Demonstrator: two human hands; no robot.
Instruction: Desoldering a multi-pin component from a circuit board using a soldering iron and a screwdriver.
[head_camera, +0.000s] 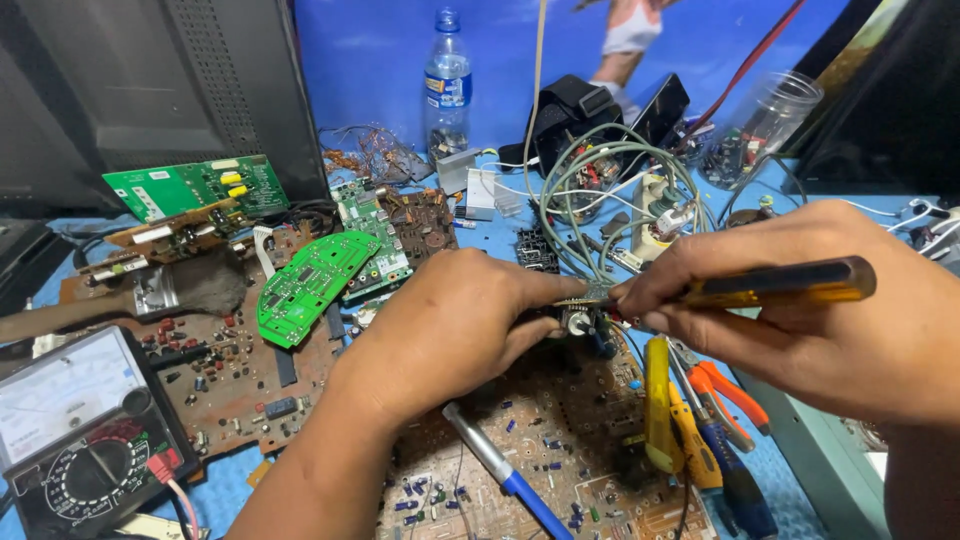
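The left hand (455, 325) pinches a small part (580, 320) over the brown circuit board (560, 450) on the table (500, 225). The right hand (830, 300) grips a yellow screwdriver (780, 283), its tip at the part. A clear bottle (447, 85) with a blue label stands behind.

My surface (850, 200) is covered in bright blue, and a blue backdrop (380, 60) rises behind it like a wall. To my far left stands a big dark cabinet with a perforated panel (200, 70); another dark shape (890, 90) fills the right corner. Light is even and bright.
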